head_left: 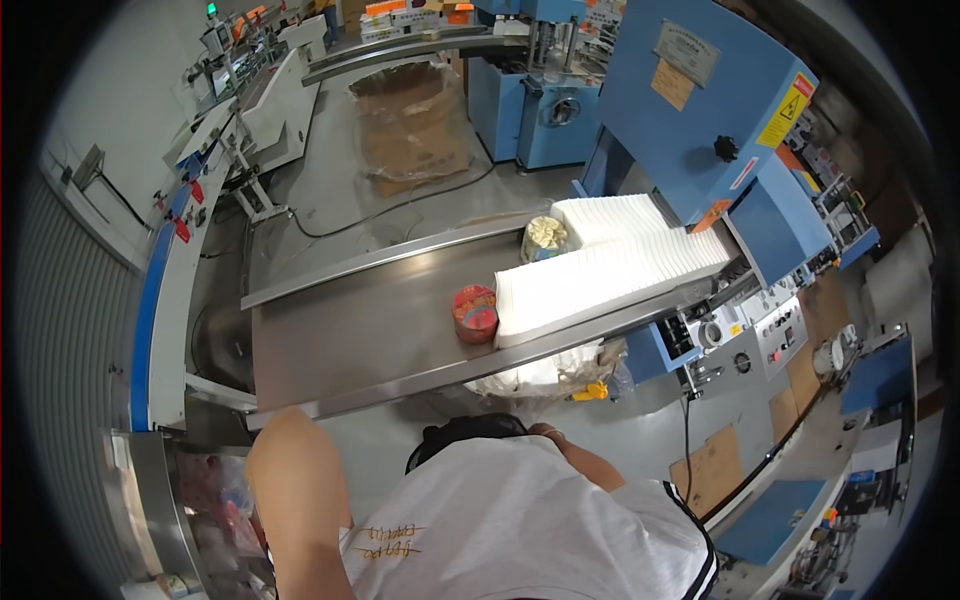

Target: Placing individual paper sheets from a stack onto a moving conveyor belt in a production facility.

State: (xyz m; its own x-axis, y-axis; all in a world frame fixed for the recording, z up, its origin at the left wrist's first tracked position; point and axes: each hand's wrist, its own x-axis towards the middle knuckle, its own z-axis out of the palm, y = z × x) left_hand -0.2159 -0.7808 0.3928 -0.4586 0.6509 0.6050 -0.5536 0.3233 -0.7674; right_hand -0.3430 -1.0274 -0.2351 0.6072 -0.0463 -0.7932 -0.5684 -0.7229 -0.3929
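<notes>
My left arm [300, 490] rises from the lower edge beside the near rail; its hand is out of sight. My right forearm [590, 465] bends in at my waist, and what shows of my right hand [545, 430] is partly behind my white shirt, its fingers hidden. Neither hand is seen touching the goods. Ahead of me, long rows of stacked white sheets [610, 275], like napkins or tissue, stand on edge in a metal trough [370, 320]. A round red-patterned block [475, 313] rests against the near row's left end, and a gold-topped round block [545, 238] against the far row's.
A blue machine [690, 110] with a black knob stands over the trough's right end. Beyond the trough are a plastic-lined carton [410, 125] and a cable on the floor. Under the near rail hangs a clear bag [550, 372] with white material. A conveyor [160, 310] runs along the left.
</notes>
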